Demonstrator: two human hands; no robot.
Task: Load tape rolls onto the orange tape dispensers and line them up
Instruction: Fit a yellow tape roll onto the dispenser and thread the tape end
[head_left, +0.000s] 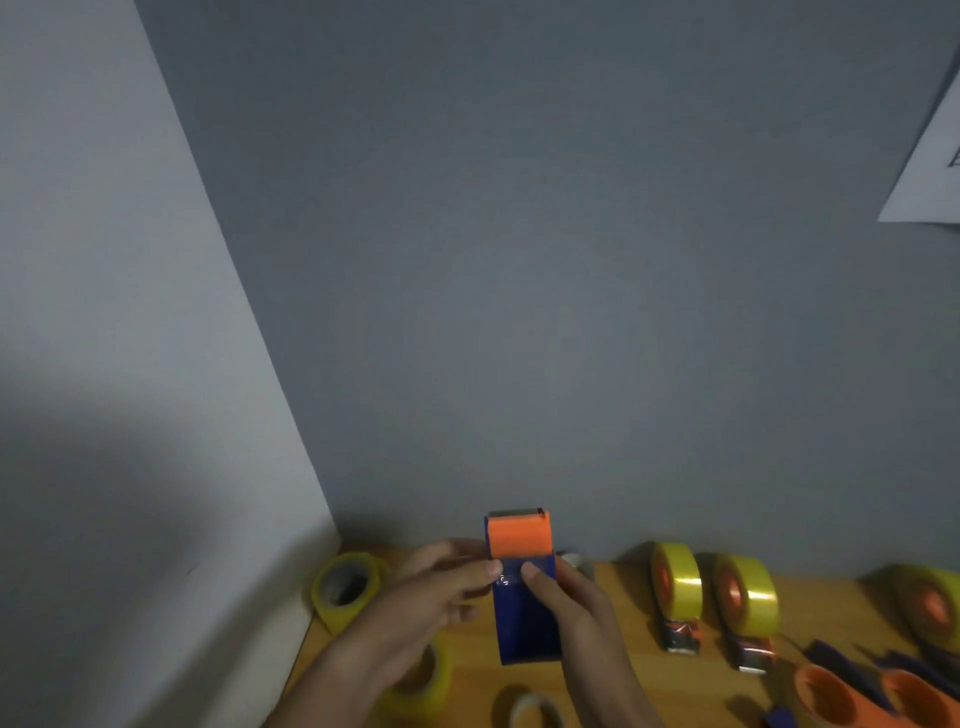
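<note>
— Grey walls meet in a corner behind a wooden table (623, 613). What is held?

— Both hands hold one orange-and-blue dispenser (521, 587) upright above the table's far left part. The left hand (441, 587) pinches its left side with thumb and fingers; the right hand (566, 597) wraps its right side, thumb on the front.

— And the rest?

— Two loaded dispensers (680, 592) (748, 603) stand side by side at the far right. A loose roll (345, 587) sits in the far left corner.
</note>
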